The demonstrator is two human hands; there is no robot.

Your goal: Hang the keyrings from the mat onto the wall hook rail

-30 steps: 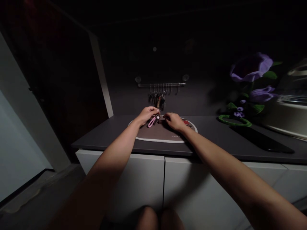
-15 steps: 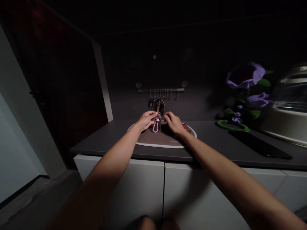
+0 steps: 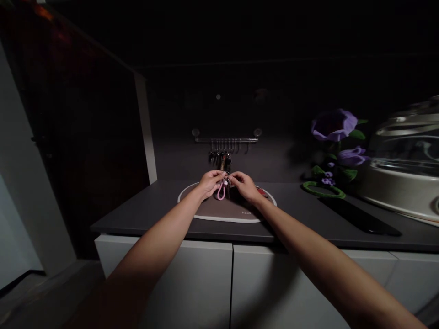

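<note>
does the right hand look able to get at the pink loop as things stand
Probably yes: the right hand is close beside the pink loop, which hangs by the left hand. Only a small dangling piece, perhaps a key, seems to hang between, and it looks easy to pass.

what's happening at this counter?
A person is handling a small bunch of keys with a pink loop over a rounded mat. The left hand pinches the bunch near its top; the right hand's fingertips are right at it, though their exact grip is too small to tell. Behind, more keys hang from a hook rack.
</note>
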